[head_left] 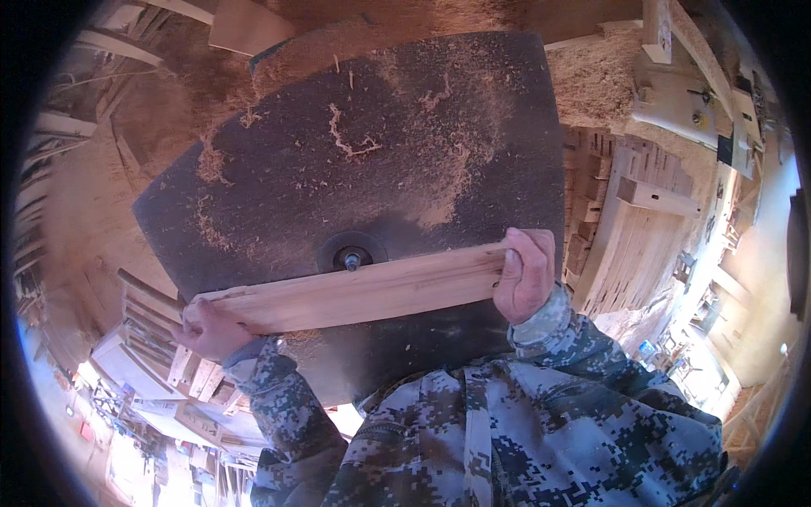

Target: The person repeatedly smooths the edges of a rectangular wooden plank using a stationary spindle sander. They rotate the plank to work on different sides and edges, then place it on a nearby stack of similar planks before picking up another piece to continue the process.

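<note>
A pale, flat wooden board [363, 290] lies across the dark machine table, slanting up slightly to the right. Its left end is in my left hand [218, 329], with the fingers closed round it. My right hand [525, 275] grips the other end, thumb and fingers folded over the edge. Close to the board's far edge, a metal spindle [352, 260] rises from a round hole in the table; I cannot tell whether the wood touches it.
Sawdust and curled shavings [351, 135] litter the dark table [296, 194]. Stacked wooden pieces [638, 220] stand at the right. More wooden slats [152, 308] lie on the left. Heaped sawdust [596, 80] covers the area beyond the table.
</note>
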`<state>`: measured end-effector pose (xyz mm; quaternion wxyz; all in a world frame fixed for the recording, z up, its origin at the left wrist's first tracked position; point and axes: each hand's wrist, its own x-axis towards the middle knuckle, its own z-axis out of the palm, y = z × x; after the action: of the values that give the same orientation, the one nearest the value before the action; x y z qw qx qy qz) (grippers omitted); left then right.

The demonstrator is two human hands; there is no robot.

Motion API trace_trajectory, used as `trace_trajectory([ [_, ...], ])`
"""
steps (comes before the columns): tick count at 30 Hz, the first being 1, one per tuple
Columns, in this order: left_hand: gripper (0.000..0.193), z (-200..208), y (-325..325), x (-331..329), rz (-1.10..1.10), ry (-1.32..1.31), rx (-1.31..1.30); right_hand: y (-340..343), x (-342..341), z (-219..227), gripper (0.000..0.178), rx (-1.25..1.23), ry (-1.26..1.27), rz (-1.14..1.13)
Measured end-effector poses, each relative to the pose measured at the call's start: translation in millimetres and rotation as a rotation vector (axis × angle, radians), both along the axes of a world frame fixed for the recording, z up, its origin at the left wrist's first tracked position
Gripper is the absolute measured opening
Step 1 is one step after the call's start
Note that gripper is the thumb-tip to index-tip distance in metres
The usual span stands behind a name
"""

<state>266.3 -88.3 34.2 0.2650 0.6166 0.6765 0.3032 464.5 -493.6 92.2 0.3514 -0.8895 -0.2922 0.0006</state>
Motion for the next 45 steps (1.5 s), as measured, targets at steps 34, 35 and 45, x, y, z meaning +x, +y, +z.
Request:
trace_trajectory([
  [34, 0.053, 17.7, 54.0, -146.3, 0.260, -0.442, -0.557, 131.6, -24.0, -10.2, 0.036, 0.204, 0.081, 0.295],
  [35, 0.051, 19.0, 51.0, -142.5, 0.306, -0.427, -0.568, 132.1, -24.3, -11.2, 0.036, 0.214, 0.084, 0.294],
  [45, 0.026, 111.2, 60.4, -137.1, -0.126, -0.696, -0.148, 102.2, -29.6, 4.9, 0.014, 0.321, 0.325, -0.030],
])
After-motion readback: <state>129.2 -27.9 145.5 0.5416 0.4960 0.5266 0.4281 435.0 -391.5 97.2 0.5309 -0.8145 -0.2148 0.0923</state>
